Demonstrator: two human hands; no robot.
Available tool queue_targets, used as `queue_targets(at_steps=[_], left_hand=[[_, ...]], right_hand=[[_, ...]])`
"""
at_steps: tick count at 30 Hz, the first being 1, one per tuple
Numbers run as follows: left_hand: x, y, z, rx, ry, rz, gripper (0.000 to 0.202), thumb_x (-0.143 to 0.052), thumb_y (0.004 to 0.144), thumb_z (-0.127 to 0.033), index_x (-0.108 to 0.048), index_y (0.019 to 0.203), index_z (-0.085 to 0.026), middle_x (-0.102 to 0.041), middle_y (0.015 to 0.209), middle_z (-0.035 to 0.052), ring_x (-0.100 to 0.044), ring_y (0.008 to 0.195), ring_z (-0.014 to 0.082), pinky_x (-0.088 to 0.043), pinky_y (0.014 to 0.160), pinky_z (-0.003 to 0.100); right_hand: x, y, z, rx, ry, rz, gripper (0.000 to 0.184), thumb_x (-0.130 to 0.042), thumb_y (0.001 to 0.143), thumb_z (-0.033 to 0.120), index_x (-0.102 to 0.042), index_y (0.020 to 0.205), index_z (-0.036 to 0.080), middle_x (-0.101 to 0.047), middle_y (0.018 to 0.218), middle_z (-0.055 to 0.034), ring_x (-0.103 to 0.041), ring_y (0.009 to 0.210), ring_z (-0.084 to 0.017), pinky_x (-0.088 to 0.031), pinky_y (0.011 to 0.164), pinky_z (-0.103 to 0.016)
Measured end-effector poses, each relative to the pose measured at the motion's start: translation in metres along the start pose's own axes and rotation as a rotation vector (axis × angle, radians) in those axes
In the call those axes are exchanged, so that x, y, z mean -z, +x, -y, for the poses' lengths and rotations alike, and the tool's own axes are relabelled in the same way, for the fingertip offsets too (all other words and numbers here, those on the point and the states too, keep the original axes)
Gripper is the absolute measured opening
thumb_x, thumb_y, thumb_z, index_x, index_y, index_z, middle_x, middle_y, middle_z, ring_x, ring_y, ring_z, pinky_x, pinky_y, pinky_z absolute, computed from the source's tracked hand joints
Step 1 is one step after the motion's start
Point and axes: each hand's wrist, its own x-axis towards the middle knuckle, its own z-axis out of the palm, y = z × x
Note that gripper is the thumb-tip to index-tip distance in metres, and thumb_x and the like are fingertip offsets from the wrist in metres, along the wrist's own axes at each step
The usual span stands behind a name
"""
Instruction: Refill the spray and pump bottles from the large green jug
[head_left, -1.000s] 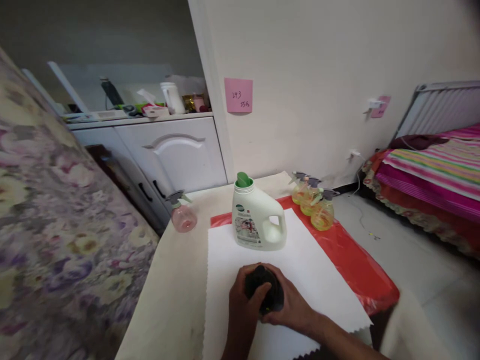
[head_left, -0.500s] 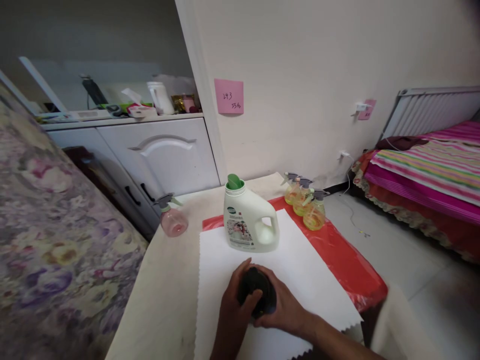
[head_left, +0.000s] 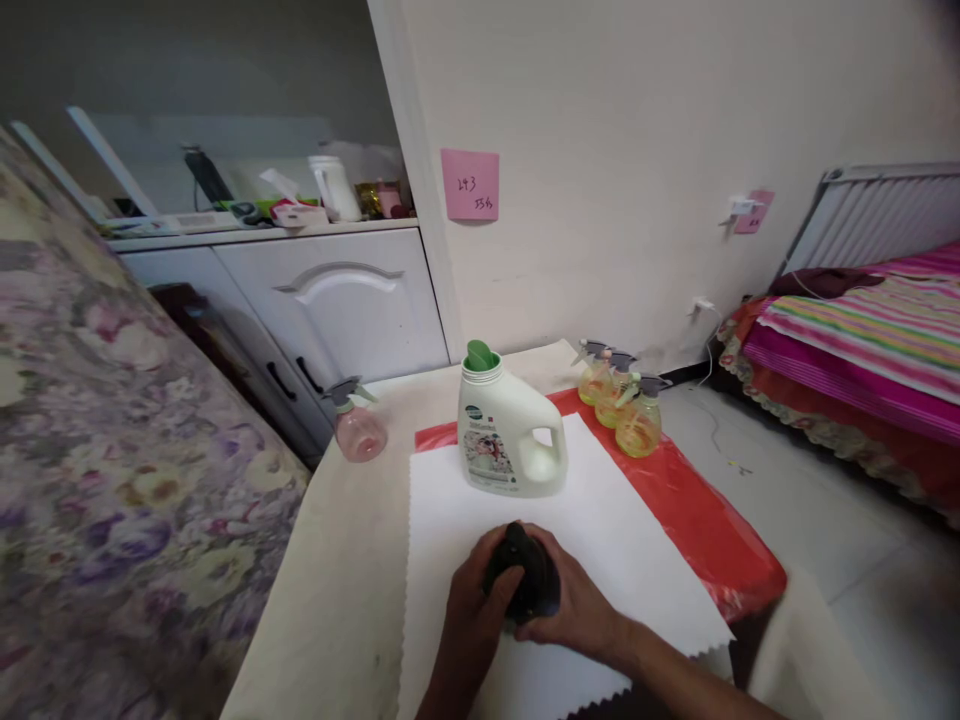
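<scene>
Both hands are wrapped round a dark, rounded object (head_left: pixel 534 585) with a narrow knob on top, low over the white sheet. My left hand (head_left: pixel 478 598) grips it from the left, its thumb lying across the front. From the right, my right hand (head_left: pixel 574 605) curls round its side. Its lower part is hidden by the fingers, so I cannot tell its exact kind. Just beyond stands a pale green detergent jug (head_left: pixel 506 435) with a handle, its neck uncapped and showing a green pour spout (head_left: pixel 480 355).
A pink spray bottle (head_left: pixel 360 430) stands at the table's left. Three yellow spray bottles (head_left: pixel 637 425) stand at back right by a red plastic sheet (head_left: pixel 705 510). The white scalloped-edge sheet (head_left: pixel 442 530) covers the middle. Curtain (head_left: pixel 150 480) left, cabinet (head_left: pixel 345 310) behind, bed (head_left: pixel 862 350) right.
The whole view has shifted slightly, so things sit a little further right and higher. Both hands still hold the dark object, which is tilted slightly differently.
</scene>
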Motion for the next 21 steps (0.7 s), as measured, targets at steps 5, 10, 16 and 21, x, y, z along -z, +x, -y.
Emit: queue_targets(at_steps=[5, 10, 16, 21], left_hand=[[-0.013, -0.001, 0.002, -0.006, 0.059, -0.218, 0.022, -0.067, 0.073, -0.025, -0.061, 0.094, -0.021, -0.067, 0.088, 0.0008, -0.064, 0.083, 0.0196, -0.052, 0.077, 0.031], [-0.002, -0.001, -0.001, -0.021, 0.035, -0.006, 0.040, -0.063, 0.078, -0.026, -0.058, 0.118, -0.022, -0.065, 0.116, 0.0058, -0.060, 0.107, 0.0235, -0.046, 0.094, 0.035], [-0.011, -0.003, -0.001, 0.020, 0.001, -0.138, 0.022, -0.063, 0.077, -0.023, -0.059, 0.098, -0.021, -0.065, 0.089, 0.0004, -0.062, 0.083, 0.0187, -0.050, 0.077, 0.030], [-0.008, -0.002, -0.007, -0.023, 0.009, -0.059, 0.034, -0.063, 0.075, -0.022, -0.058, 0.109, -0.021, -0.065, 0.100, 0.0032, -0.062, 0.093, 0.0213, -0.049, 0.086, 0.033]], right_hand=[[-0.001, -0.003, -0.005, -0.091, -0.081, -0.027, 0.097, -0.087, 0.049, 0.027, -0.039, 0.133, 0.027, -0.056, 0.130, -0.0070, -0.054, 0.117, -0.032, -0.043, 0.100, -0.049], [0.000, -0.004, -0.008, -0.099, -0.130, -0.034, 0.098, -0.088, 0.046, 0.023, -0.039, 0.131, 0.027, -0.056, 0.127, -0.0067, -0.055, 0.113, -0.031, -0.045, 0.098, -0.048], [0.000, -0.003, 0.001, -0.078, -0.045, -0.007, 0.098, -0.085, 0.050, 0.016, -0.037, 0.134, 0.030, -0.052, 0.133, -0.0052, -0.051, 0.121, -0.029, -0.041, 0.104, -0.046], [0.000, -0.003, 0.002, -0.051, -0.014, -0.003, 0.098, -0.085, 0.051, 0.019, -0.036, 0.136, 0.029, -0.052, 0.134, -0.0063, -0.050, 0.123, -0.030, -0.039, 0.105, -0.048]])
